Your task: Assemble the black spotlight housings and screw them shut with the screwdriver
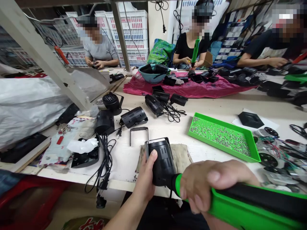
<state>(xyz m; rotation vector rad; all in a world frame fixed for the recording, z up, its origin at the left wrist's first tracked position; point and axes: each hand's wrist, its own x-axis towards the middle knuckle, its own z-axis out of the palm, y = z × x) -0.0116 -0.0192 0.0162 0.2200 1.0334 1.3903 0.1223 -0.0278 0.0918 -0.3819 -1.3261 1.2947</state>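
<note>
My left hand (147, 174) is wrapped around a black cylindrical lamp housing (161, 159), thumb on its side, over a worn beige cloth (181, 156) at the table's front edge. A U-shaped bracket runs around the far end of the housing. My right hand (203, 183) grips a green and black electric screwdriver (254, 207). Its dark nose meets the near end of the housing; the bit and any screw there are hidden. Just beyond lies a loose U-shaped bracket (139, 129).
Several black housings (133, 117) with cords lie at centre left. A green tray (223, 137) of small screws sits to the right, near wired parts (285, 150). Cords (105, 159) hang over the front edge. A slanted post (48, 54) rises at left. Three people work across the table.
</note>
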